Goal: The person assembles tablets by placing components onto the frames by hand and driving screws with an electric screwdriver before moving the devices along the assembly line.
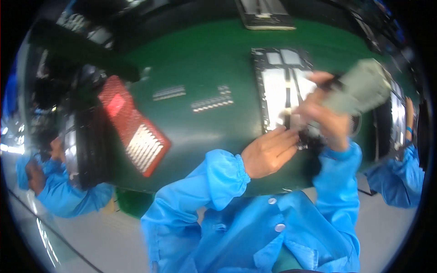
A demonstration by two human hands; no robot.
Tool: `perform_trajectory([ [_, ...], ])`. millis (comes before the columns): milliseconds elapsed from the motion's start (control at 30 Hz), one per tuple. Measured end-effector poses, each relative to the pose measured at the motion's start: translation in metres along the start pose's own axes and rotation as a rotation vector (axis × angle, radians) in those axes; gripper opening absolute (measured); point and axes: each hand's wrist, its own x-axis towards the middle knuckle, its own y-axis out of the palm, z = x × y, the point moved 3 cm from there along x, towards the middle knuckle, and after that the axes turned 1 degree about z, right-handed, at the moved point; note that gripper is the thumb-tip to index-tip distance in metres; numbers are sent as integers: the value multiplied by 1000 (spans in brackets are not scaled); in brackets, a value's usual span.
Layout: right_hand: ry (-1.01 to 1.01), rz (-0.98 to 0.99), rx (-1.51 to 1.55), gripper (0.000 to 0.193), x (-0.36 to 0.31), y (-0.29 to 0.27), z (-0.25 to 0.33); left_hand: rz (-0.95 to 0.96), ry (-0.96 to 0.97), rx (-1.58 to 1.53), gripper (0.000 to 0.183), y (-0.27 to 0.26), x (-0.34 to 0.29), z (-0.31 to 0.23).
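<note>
An opened tablet-like device [259,57] with a black frame and large silver panels lies in front of me, right of the middle. My left hand [269,152] rests at its lower edge, fingers stretched out flat. Over the device's right side, my right hand [330,118] is closed on a bulky grey-green handheld tool [359,88]. Motion blurs both that hand and the tool, so its exact kind does not show. The tool's body tilts up to the right, and the hand hides part of the device.
On the green tabletop [205,136] are two groups of small parts, one of them a short strip [169,93]. A red tray-like piece [154,159] with pale rows lies left. Another device [268,20] is at the far edge. Other people in blue sleeves [75,198] sit at both sides.
</note>
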Motion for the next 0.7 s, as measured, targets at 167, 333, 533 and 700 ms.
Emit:
perform_trajectory([
  [167,-61,364,20,65,-50,-96,-7,-29,-257,47,31,-48,-33,-5],
  [333,-38,361,-8,57,-62,-92,-21,93,-725,186,59,-41,-40,-10],
  [533,-147,504,104,57,-55,-82,-22,-176,-752,27,58,-35,-33,-5],
  [700,-250,780,278,56,-33,-56,-1,-880,-1020,-1364,46,-62,-28,17],
])
